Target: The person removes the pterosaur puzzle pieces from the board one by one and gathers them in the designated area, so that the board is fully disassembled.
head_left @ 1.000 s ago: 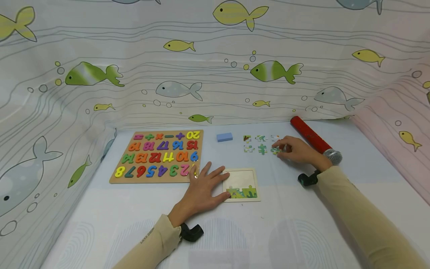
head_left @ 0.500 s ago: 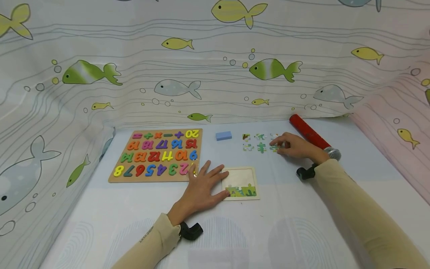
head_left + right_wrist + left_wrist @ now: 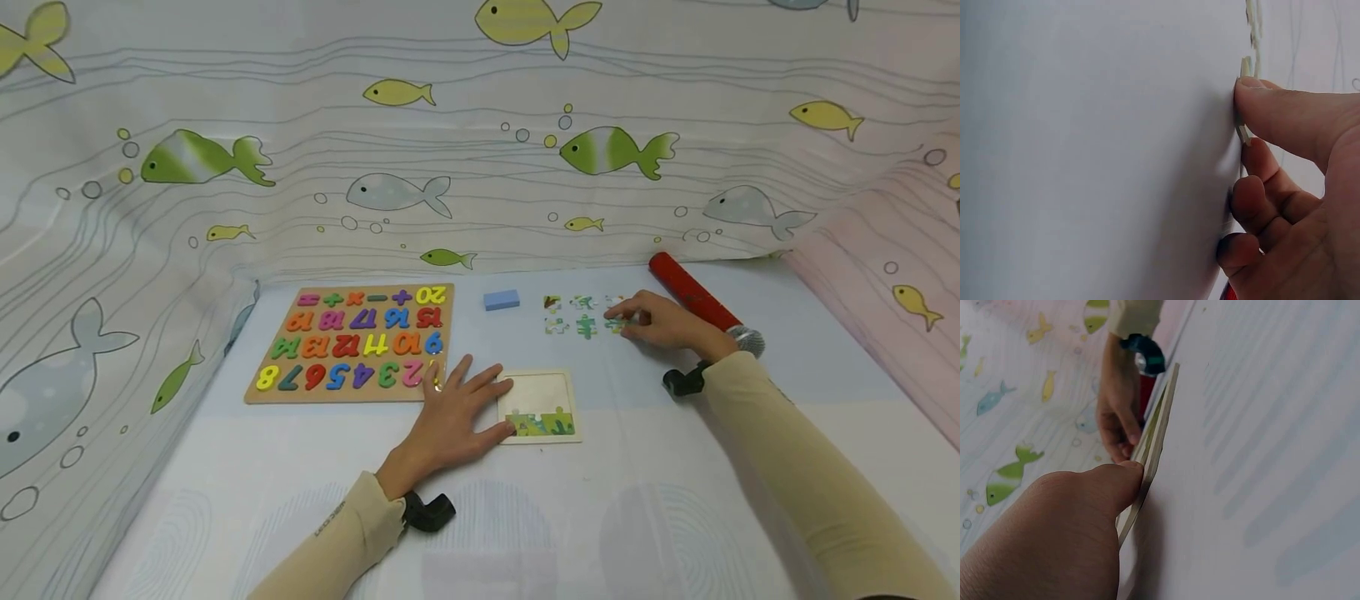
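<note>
My left hand [image 3: 448, 422] lies with fingers spread at the left side of a small wooden puzzle tray [image 3: 536, 392]. Its thumb rests on the edge of the tray [image 3: 1159, 440] in the left wrist view. Green jigsaw pieces [image 3: 557, 423] fill the tray's near strip, and bare wood shows above them. Farther back, my right hand [image 3: 663, 323] pinches a thin jigsaw piece [image 3: 1245, 134] low over the table, the other fingers curled beneath. In the head view that piece [image 3: 613, 326] is partly covered by the fingertips. Several loose pieces [image 3: 585, 326] lie in two rows beside it.
A wooden number board [image 3: 348, 392] with colourful numerals lies at the left, partly under the left fingertips. A blue block [image 3: 501, 300] sits at the back. Behind the right hand lies a red microphone [image 3: 693, 292]. A fish-patterned cloth [image 3: 480, 142] rises behind the table.
The head view has shifted slightly. My right fingertips have moved a little at the same piece, while my left hand has stayed on the tray's edge.
</note>
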`<state>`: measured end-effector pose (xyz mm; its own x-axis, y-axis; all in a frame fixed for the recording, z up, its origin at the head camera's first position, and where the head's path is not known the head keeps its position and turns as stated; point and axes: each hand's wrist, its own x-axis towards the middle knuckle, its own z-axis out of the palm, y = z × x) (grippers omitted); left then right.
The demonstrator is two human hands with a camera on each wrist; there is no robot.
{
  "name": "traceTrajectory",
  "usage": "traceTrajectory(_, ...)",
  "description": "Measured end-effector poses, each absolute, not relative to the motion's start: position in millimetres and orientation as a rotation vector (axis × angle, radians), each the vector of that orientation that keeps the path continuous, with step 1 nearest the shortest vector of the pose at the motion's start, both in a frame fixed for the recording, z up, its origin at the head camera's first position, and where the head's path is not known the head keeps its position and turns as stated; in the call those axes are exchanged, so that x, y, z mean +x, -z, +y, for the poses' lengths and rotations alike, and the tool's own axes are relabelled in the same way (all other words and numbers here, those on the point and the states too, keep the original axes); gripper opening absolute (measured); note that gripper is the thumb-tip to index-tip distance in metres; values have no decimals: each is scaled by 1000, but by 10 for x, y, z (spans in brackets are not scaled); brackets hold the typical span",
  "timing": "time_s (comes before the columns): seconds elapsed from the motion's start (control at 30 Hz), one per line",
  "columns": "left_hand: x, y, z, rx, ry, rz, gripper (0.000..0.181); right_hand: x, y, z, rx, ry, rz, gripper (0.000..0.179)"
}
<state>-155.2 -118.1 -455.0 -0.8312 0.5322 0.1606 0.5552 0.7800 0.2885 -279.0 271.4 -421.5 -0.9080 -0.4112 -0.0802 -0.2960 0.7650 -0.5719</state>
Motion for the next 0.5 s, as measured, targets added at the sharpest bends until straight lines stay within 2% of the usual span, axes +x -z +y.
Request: traceTrajectory(0.5,-1575,4554,-1176,-886,508,-2897,65,-2730,4225,2734,-463,938,2767,39)
